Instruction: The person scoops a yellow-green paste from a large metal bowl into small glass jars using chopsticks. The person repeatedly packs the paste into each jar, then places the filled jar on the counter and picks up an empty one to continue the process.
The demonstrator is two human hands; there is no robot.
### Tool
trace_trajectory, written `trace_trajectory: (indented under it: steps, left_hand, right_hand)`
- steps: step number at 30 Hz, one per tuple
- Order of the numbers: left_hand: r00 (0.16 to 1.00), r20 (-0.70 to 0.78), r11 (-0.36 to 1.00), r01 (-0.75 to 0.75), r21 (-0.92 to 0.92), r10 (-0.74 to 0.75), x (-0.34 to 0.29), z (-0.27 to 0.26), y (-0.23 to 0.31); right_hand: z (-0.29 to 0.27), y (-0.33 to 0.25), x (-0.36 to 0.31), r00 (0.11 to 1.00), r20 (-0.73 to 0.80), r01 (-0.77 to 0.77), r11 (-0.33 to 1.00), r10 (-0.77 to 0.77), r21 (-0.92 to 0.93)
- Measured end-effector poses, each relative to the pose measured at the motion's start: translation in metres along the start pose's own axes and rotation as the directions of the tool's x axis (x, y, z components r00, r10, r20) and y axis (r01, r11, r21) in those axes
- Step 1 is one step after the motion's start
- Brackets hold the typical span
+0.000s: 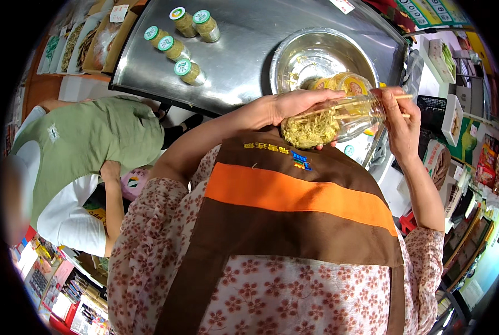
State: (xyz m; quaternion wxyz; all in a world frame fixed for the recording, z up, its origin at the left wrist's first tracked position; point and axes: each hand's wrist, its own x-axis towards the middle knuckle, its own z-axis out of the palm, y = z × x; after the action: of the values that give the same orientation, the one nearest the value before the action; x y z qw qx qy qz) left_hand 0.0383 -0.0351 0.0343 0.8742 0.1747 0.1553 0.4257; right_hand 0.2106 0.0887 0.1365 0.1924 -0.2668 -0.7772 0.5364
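My left hand (pixel 294 106) is wrapped round a clear jar (pixel 354 124), tipped on its side in front of my apron. Yellow-green shredded dried stuff (pixel 311 127) is packed toward the jar's bottom. At the jar's mouth, my right hand (pixel 400 123) is closed on a pair of wooden chopsticks (pixel 404 97), which reach inside into the contents. Just behind the jar, a wide steel bowl (pixel 280 61) holds a few yellow scraps. A clear container with a yellow label (pixel 352 84) shows at the bowl's near rim, partly covered by my left hand.
Several filled jars with green lids (pixel 191 72) stand at the left of the steel table (pixel 238 67). A co-worker in a green apron (pixel 93 134) bends down at my left. Boxes of dried goods (pixel 90 42) lie far left. Shelves and packaged goods (pixel 486 167) line the right.
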Motion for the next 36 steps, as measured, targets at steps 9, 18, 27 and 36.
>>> trace_trajectory:
  steps: [9, 18, 27, 36]
  left_hand:
    - [0.999, 0.015, 0.999, -0.035, -0.006, 0.035, -0.003, -0.002, 0.003]
    - [1.0, 0.028, 1.0, -0.009, -0.008, 0.01, 0.003, -0.005, 0.003]
    - [0.999, 0.016, 0.996, 0.036, -0.077, -0.035, -0.001, -0.001, 0.002]
    - [0.999, -0.038, 1.0, 0.011, -0.018, -0.012, -0.002, -0.002, 0.004]
  right_hand:
    - [-0.053, -0.026, 0.022, 0.981, -0.133, -0.088, 0.934, 0.142, 0.347]
    - [-0.041, -0.024, 0.014, 0.974, -0.032, -0.199, 0.914, 0.224, 0.353]
    - [0.001, -0.007, -0.001, 0.997, 0.014, 0.075, 0.997, -0.075, 0.001]
    - [-0.021, -0.025, 0.016, 0.982, -0.044, -0.161, 0.934, 0.184, 0.319]
